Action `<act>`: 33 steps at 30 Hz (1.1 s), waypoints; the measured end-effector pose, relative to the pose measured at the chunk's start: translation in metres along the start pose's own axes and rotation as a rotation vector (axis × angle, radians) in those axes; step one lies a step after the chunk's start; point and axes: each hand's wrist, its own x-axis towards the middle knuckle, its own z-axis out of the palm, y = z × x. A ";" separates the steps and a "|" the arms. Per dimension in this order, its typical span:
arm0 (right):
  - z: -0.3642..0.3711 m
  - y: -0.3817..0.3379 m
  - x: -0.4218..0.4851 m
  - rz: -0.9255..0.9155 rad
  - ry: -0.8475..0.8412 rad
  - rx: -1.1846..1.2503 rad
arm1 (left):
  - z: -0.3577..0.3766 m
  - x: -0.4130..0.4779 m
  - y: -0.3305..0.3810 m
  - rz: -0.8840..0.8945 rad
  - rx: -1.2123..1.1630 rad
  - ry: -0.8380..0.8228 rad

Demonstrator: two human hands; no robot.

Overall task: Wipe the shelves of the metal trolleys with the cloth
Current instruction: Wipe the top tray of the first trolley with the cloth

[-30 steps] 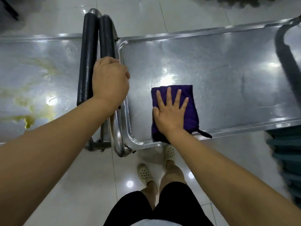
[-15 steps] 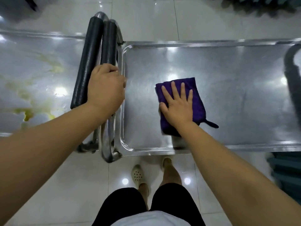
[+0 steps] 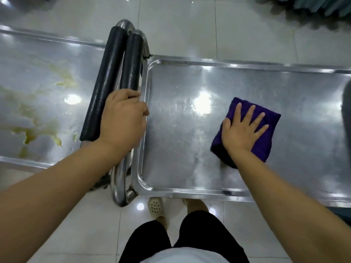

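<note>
The right grip (image 3: 242, 130) lies flat and spread, fingers straight, palm pressing the folded purple cloth (image 3: 265, 147) onto the top shelf (image 3: 171, 139) of the right-hand metal trolley. It clasps nothing and only bears down. The cloth sits under that palm, about mid-shelf, with its far and right edges showing past the fingertips.

The cloth looks soft, light and limp, so I'd judge it will bunch or slip out unless the palm sits square over the fold. Pressing on its centre seems the sound way to work it, and a pinch at a corner would do only for lifting. The streaked steel looks slick.

Well to the left of that grip, the left grip (image 3: 123, 120) is curled round a black padded handle (image 3: 133, 61), bracing a trolley that I expect rolls easily. Beyond it, the second trolley's shelf (image 3: 38, 54) carries yellowish smears (image 3: 28, 137), not yet wiped.
</note>
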 end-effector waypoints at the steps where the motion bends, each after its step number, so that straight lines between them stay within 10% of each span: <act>1: 0.005 -0.020 -0.009 -0.057 0.000 -0.013 | 0.001 0.000 -0.001 -0.004 -0.008 0.001; 11: 0.032 -0.154 -0.058 -0.698 -0.065 -0.035 | -0.005 0.004 0.001 -0.071 -0.053 -0.028; 15: 0.024 -0.129 -0.031 -0.791 -0.054 -0.070 | -0.005 0.008 0.004 0.187 0.219 -0.141; 26: -0.028 0.028 0.086 -0.196 0.004 -0.068 | 0.001 0.080 -0.013 0.176 0.298 -0.339; 33: -0.024 -0.022 0.081 0.084 -0.011 0.018 | 0.011 0.080 -0.022 0.025 0.097 -0.194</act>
